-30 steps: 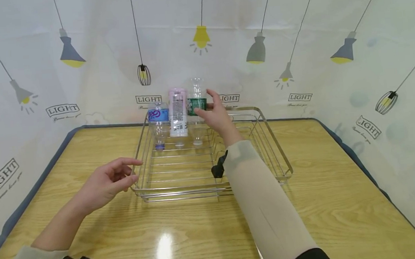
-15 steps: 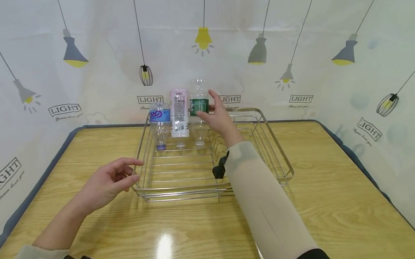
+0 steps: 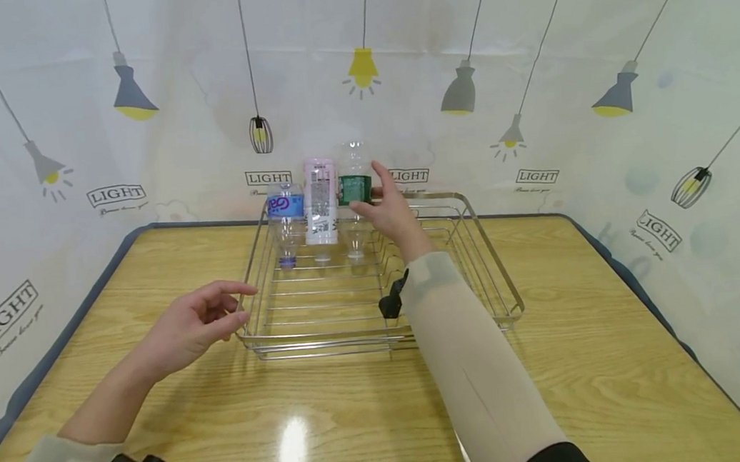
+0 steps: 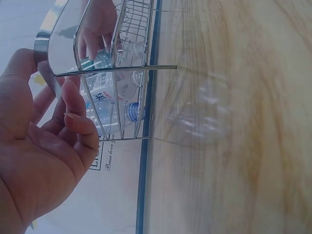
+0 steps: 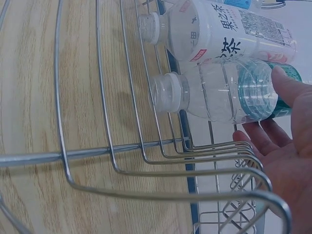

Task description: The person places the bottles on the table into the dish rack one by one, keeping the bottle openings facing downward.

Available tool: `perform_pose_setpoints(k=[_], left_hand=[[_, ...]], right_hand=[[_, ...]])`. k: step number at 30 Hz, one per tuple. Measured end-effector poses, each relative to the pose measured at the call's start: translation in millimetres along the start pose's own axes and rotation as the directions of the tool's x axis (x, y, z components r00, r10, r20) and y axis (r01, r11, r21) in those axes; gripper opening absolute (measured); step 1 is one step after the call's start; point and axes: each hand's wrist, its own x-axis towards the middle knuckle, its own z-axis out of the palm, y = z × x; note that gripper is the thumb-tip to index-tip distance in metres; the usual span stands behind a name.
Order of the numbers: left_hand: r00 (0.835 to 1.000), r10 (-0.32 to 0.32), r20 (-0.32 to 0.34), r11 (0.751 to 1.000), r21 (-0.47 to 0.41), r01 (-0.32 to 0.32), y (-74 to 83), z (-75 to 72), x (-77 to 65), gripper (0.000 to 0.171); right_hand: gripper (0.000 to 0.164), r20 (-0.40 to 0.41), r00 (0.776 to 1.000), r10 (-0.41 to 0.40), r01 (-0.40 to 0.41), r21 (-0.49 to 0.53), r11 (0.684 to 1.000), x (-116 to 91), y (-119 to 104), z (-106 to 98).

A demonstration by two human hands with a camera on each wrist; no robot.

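Observation:
A metal wire dish rack (image 3: 325, 333) stands on the table. Inside it, three bottles lean at the back with their necks down: a clear one with a blue label (image 3: 284, 207), a white and pink wrapped one (image 3: 320, 200), and a clear one with a green label (image 3: 355, 189). My right hand (image 3: 396, 211) holds the green-label bottle, thumb on its label and fingers behind, as the right wrist view shows. My left hand (image 3: 190, 326) is at the rack's front left rim with loosely bent fingers; in the left wrist view the metal rim (image 4: 45, 48) appears at the fingertips.
The wood-grain table (image 3: 229, 427) has a dark blue edge. A pale sheet (image 3: 193, 93) printed with lamps stands around it. Inside the rack, a row of wire dividers (image 5: 161, 196) rises below my right hand in the right wrist view.
The head view has shifted slightly. Both hands keep their places, and the green-label bottle stays in my right hand with its label turned a little.

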Motion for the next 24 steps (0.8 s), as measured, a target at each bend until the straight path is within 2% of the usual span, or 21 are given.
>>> perform_pose_setpoints(k=[13,17,20,24], left_hand=[[1.0,-0.001,0.009,1.0,0.013,0.001,-0.9,0.1,1.5,0.043],[1.0,0.002,0.008,1.0,0.015,-0.002,0.3,-0.2,0.8,0.042],[1.0,0.0,0.007,1.0,0.02,0.0,0.8,-0.7,0.4,0.042],[1.0,-0.002,0.003,0.999,0.04,0.002,0.0,-1.3,0.7,0.042]], right_hand=[[0.096,-0.036,0.999,-0.003,0.003,0.009,1.0,-0.2,0.9,1.4],[0.094,-0.054,0.999,-0.001,0.004,0.054,0.999,0.2,0.6,0.4],[0.089,-0.094,0.995,-0.012,0.022,0.1,0.995,-0.3,-1.4,-1.8],[0.082,-0.188,0.98,-0.063,0.092,0.147,0.985,-1.3,-7.1,-5.0]])
